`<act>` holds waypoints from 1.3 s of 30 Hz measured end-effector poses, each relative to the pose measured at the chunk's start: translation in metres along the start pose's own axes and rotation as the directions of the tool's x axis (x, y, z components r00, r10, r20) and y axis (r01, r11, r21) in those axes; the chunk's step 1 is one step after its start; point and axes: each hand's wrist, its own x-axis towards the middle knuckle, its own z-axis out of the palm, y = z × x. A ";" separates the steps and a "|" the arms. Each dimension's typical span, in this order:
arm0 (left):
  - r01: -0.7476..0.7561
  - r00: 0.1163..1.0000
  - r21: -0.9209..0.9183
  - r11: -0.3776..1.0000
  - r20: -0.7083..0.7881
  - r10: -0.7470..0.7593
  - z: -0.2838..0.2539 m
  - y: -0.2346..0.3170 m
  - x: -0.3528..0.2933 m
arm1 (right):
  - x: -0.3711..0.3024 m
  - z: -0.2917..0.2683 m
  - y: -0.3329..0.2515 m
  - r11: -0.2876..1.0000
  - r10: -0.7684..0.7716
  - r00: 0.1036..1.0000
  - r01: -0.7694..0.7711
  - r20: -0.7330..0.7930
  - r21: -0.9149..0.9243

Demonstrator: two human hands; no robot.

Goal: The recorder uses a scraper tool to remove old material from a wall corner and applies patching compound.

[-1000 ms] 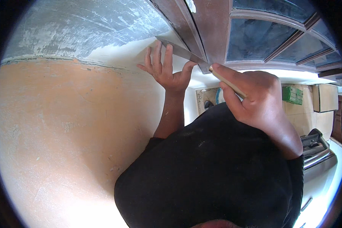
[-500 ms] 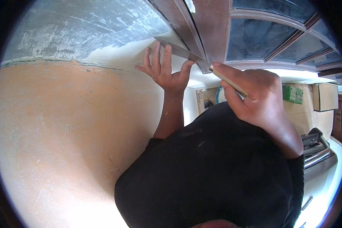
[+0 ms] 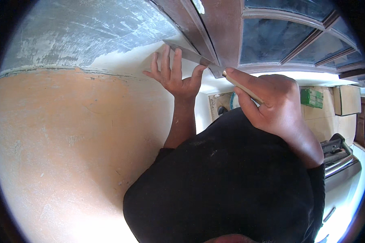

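Note:
My right hand (image 3: pixel 273 99) grips the pale handle of a wide putty knife (image 3: pixel 196 58), its index finger laid along the handle toward the blade. The long metal blade lies against the wall corner beside a brown wooden frame. My left hand (image 3: pixel 175 81) has its fingers spread, with the fingertips and thumb touching the blade rather than wrapped round it. White filler (image 3: pixel 123 54) covers a strip of wall left of the blade, bordering a scraped grey area (image 3: pixel 77 34). Below that strip the wall (image 3: pixel 69 133) is orange. How the blade's far edge meets the wall is partly hidden.
The brown frame (image 3: pixel 223 32) and a glazed panel (image 3: pixel 275 38) stand close on the right. Lower right, a green crate (image 3: pixel 312 98) and a tan box (image 3: pixel 348 101) rest on the tiled floor. Part of a round blue-rimmed container (image 3: pixel 232 101) shows beside my body.
Both hands and the putty knife keep nearly the same place along the frame. The view has shifted very slightly.

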 end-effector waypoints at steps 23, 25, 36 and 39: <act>-0.090 0.994 0.088 0.992 0.071 0.084 -0.002 0.010 0.009 | -0.008 -0.019 -0.011 0.997 0.072 0.996 -0.071 0.047 -0.010; -0.065 0.996 0.048 0.997 0.060 0.062 -0.002 0.012 0.011 | -0.007 -0.018 -0.011 0.998 0.057 0.997 -0.056 0.048 -0.019; -0.008 0.999 0.043 0.999 0.039 0.007 -0.003 0.009 0.008 | -0.002 -0.015 -0.014 0.999 0.041 0.998 -0.040 0.050 -0.014; 0.004 0.999 0.044 0.999 0.037 -0.006 -0.005 0.007 0.006 | 0.000 -0.011 -0.012 1.000 0.011 0.999 -0.012 0.039 0.015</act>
